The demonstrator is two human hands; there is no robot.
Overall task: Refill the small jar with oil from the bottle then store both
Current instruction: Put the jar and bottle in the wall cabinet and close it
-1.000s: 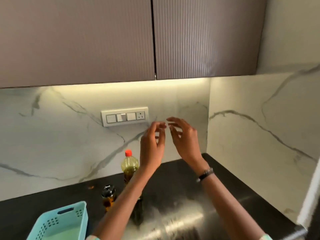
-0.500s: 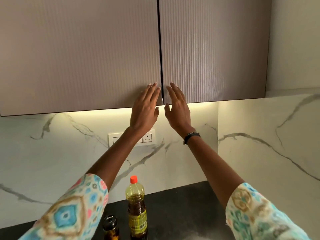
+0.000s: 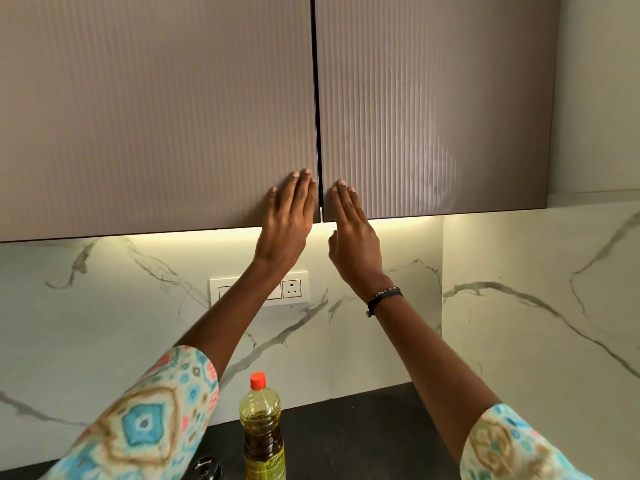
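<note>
An oil bottle (image 3: 263,431) with a red cap and yellow label stands on the black counter below my arms. Only the dark lid of the small jar (image 3: 207,468) shows at the bottom edge, left of the bottle. My left hand (image 3: 289,223) lies flat, fingers straight, against the lower corner of the left cabinet door (image 3: 156,116). My right hand (image 3: 353,230) lies flat on the lower corner of the right cabinet door (image 3: 433,105), beside the centre gap. Both doors are closed.
A white switch and socket plate (image 3: 294,289) sits on the marble backsplash behind my left forearm. A marble side wall (image 3: 554,306) closes the right. The black counter (image 3: 346,434) runs along the bottom.
Both hands rose from above the counter to the cabinet doors and now press flat on them. The view tilted up, so the blue basket dropped out of sight.
</note>
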